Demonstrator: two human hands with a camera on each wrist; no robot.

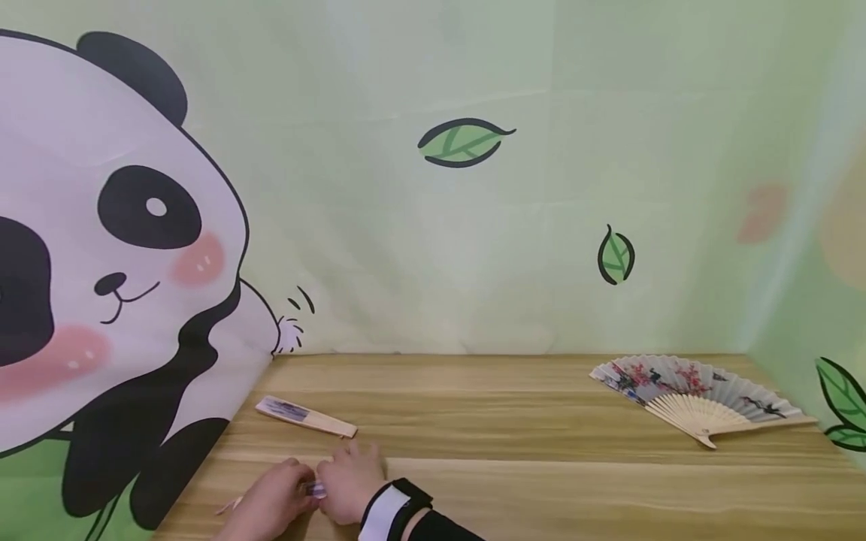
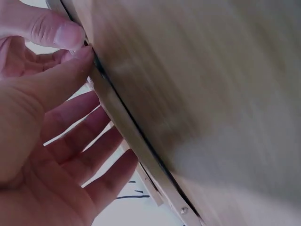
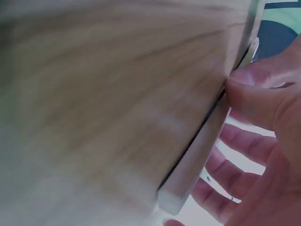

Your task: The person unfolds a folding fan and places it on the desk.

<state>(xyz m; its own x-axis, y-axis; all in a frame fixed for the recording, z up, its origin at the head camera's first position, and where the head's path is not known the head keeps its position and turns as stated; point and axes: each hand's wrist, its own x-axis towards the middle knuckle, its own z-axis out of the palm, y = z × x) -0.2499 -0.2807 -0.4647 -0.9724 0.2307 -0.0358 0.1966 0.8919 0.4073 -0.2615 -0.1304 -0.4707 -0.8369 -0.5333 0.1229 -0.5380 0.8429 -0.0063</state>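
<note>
Close to the table's near left, both hands hold a folded hand fan [image 1: 315, 490], low over the wood. My left hand [image 1: 271, 502] pinches it, thumb against the near side and fingers along the far side. Right beside it, my right hand [image 1: 352, 481] pinches the same fan, and the two thumb tips nearly meet in the left wrist view. A rivet [image 2: 184, 210] shows at one end of the fan, while the plain squared end [image 3: 172, 199] appears in the right wrist view. Most of its patterned leaf is hidden by fingers.
Behind the hands lies a second folded fan [image 1: 306, 416] on the wooden table [image 1: 487, 421]. An opened fan with a blossom pattern [image 1: 697, 398] lies at the back right. A panda-printed backdrop [image 1: 379, 248] borders the table at the back and sides.
</note>
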